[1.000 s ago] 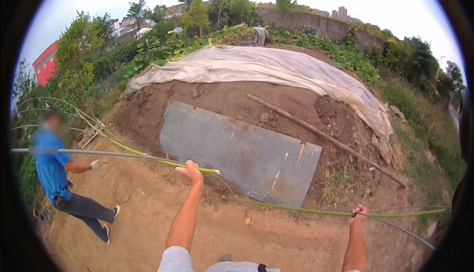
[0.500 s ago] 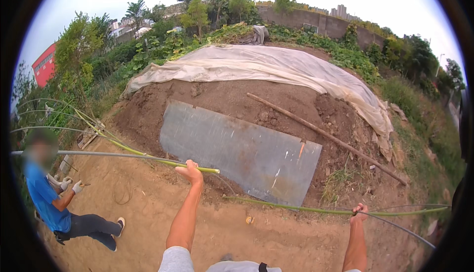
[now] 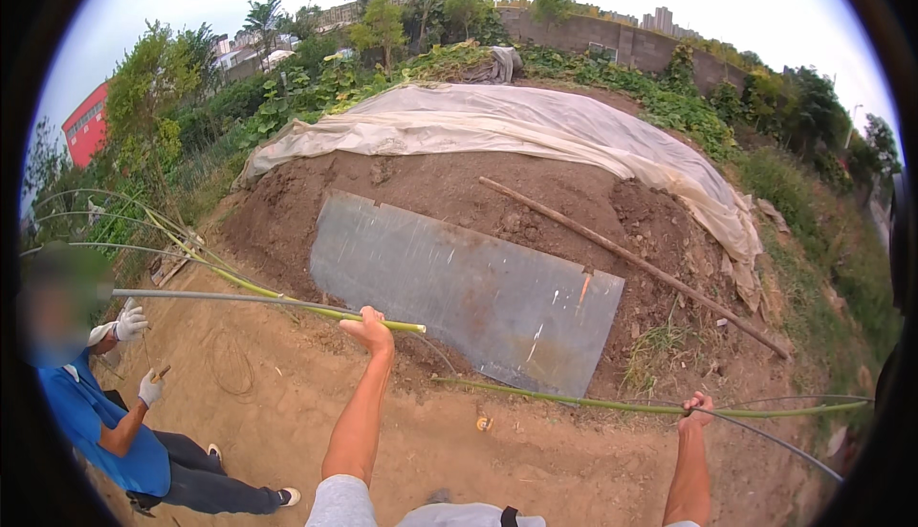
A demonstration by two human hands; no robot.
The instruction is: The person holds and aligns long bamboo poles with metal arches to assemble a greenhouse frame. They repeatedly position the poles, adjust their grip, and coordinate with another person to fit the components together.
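While the left hand stays closed around a green bamboo pole and the right hand stays gripped on a second thin green pole, neither arm has shifted over the last second. Both poles lie nearly level above the bare dirt ground. What has changed is the gloved co-worker at left, who has dropped from standing into a crouch beside the poles' far ends, so that end is now being handled low. Beyond stand a grey metal sheet, a soil mound and its pale tarp.
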